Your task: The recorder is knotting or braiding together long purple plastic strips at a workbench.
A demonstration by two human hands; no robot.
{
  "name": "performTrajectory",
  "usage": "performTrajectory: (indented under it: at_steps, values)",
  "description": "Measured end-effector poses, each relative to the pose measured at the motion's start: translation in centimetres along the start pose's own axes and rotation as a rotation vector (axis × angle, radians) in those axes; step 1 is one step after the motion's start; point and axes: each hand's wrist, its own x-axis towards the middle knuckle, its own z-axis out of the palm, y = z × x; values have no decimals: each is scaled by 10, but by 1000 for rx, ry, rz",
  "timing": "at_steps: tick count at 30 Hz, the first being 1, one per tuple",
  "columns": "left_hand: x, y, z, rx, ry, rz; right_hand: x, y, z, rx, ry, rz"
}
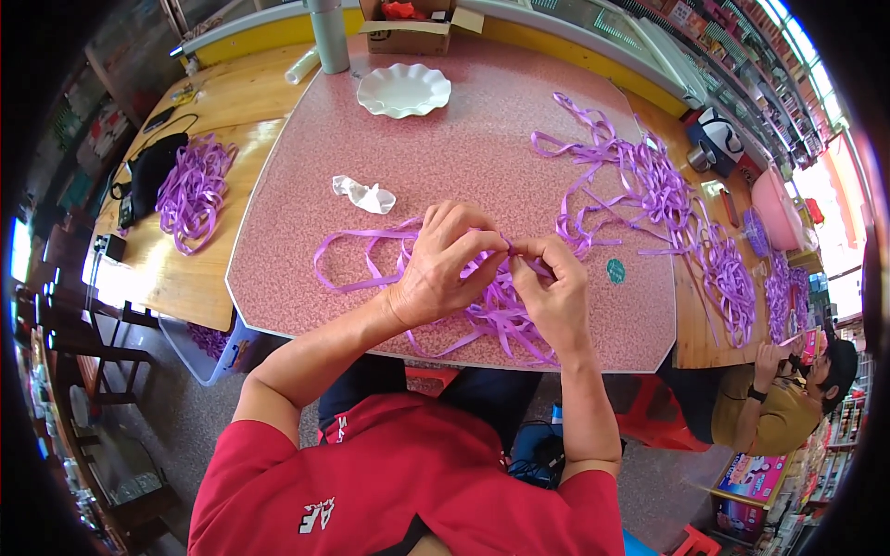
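Over the near half of the speckled pink tabletop (pixel 306 269), my two hands meet with their fingertips almost touching. My left hand (pixel 450 255) is closed in a pinch on a purple ribbon (pixel 499 313). Thumb and forefinger of my right hand (pixel 553 283) pinch the same ribbon at a dark, bunched spot, perhaps a knot. Loose loops of it lie on the table under both hands and out to the left. A larger tangle of purple ribbon (pixel 640 176) spreads to the right. My fingers partly hide the pinched spot.
A white scalloped plate (pixel 404 91), crumpled tissue (pixel 365 195), a grey-green flask (pixel 327 37) and a cardboard box (pixel 406 37) stand farther back. More ribbon (pixel 197 190) lies on the left wooden table. A blue-white bin (pixel 218 357) sits below. Another person (pixel 769 408) sits at right.
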Motion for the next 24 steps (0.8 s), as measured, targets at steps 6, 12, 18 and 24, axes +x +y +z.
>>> performTrajectory:
  at_steps: [6, 12, 18, 24]
  values:
    - [2, 3, -2, -47, 5, -48, -2, -3, -1, -77, 58, -91]
    - [1, 2, 2, -43, -29, -35, 1, 2, -14, -96, -43, -134]
    - [-1, 2, 4, -18, -73, -44, 1, 0, -15, -51, -83, 27]
    - [-2, 2, 4, -15, -96, -51, -2, 5, -8, 81, -24, 103]
